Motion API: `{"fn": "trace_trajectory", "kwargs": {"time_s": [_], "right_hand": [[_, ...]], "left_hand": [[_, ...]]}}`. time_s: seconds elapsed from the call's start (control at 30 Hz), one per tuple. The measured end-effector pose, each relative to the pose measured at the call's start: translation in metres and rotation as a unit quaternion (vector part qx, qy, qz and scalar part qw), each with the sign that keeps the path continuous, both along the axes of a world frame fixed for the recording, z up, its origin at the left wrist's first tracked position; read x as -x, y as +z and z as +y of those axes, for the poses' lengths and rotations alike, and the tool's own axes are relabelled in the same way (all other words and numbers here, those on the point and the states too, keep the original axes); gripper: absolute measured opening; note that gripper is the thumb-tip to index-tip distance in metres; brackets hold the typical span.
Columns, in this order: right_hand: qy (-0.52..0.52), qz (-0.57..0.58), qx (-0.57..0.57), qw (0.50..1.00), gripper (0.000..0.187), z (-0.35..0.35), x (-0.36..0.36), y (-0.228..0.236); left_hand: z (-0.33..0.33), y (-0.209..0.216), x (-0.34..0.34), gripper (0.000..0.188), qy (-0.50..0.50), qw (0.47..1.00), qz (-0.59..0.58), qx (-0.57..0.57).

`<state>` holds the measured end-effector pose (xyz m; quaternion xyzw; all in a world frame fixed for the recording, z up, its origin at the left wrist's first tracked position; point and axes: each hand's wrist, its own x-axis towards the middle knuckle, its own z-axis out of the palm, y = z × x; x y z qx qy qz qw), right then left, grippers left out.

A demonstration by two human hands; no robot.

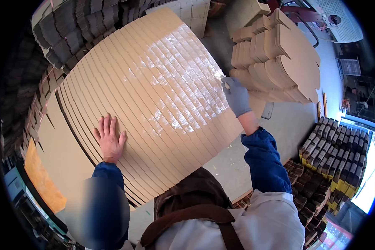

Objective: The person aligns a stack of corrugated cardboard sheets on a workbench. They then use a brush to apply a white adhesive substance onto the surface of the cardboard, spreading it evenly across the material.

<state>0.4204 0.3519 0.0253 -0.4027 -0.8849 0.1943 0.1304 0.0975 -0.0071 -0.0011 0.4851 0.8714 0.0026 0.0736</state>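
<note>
A wide fan of overlapping tan cardboard sheets point(108, 83) spreads before me, each sheet's edge showing as a narrow strip. My left hand point(109, 137) is bare and lies flat on the strips toward the left, fingers spread. At the fan's right edge is my right hand point(236, 96) in a grey glove, its fingers closed. A small whitish thing shows at its fingertips, too little of it to name. A shiny, wet-looking white coat point(179, 75) streaks the strips on the right half, up to the gloved hand.
Die-cut cardboard pieces point(298, 62) stand stacked at the far right. Grey-edged stacks point(71, 29) line the far left. Dark bundles with yellow parts point(335, 146) sit at the right, above brown stacks point(306, 179). An orange-brown board point(41, 179) lies at the left edge.
</note>
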Motion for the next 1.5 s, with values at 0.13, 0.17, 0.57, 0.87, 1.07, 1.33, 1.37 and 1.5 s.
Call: {"fn": "trace_trajectory", "kwargs": {"time_s": [0.13, 0.17, 0.57, 0.87, 1.07, 1.33, 1.37, 1.5], "right_hand": [[0.093, -0.031, 0.033, 0.995, 0.014, -0.027, 0.015, 0.019], [0.044, -0.036, 0.028, 0.998, 0.014, -0.013, 0.010, 0.013], [0.033, 0.078, 0.053, 0.995, 0.014, -0.014, 0.006, 0.015], [-0.006, 0.056, 0.058, 0.997, 0.013, -0.039, -0.037, 0.010], [-0.019, 0.078, 0.043, 0.996, 0.014, -0.036, -0.043, 0.010], [-0.042, 0.054, 0.040, 0.997, 0.012, -0.025, -0.058, 0.005], [-0.034, 0.041, 0.040, 0.998, 0.012, -0.024, -0.061, -0.002], [-0.061, 0.054, 0.019, 0.996, 0.013, -0.001, -0.038, 0.016]], "left_hand": [[0.002, 0.000, 0.000, 0.067, 0.006, 1.000, -0.007, -0.010], [0.000, -0.001, -0.001, 0.067, 0.004, 1.000, -0.009, 0.001], [-0.004, -0.005, 0.001, 0.067, 0.004, 1.000, 0.006, 0.007], [-0.002, -0.006, 0.002, 0.068, -0.009, 1.000, 0.009, -0.003], [0.002, -0.006, 0.003, 0.066, -0.006, 1.000, 0.017, -0.010], [-0.007, -0.009, 0.002, 0.067, -0.007, 1.000, 0.019, 0.000], [-0.004, -0.010, 0.001, 0.068, -0.009, 1.000, 0.013, -0.004], [-0.004, -0.008, 0.003, 0.068, 0.001, 1.000, 0.008, -0.003]]}}
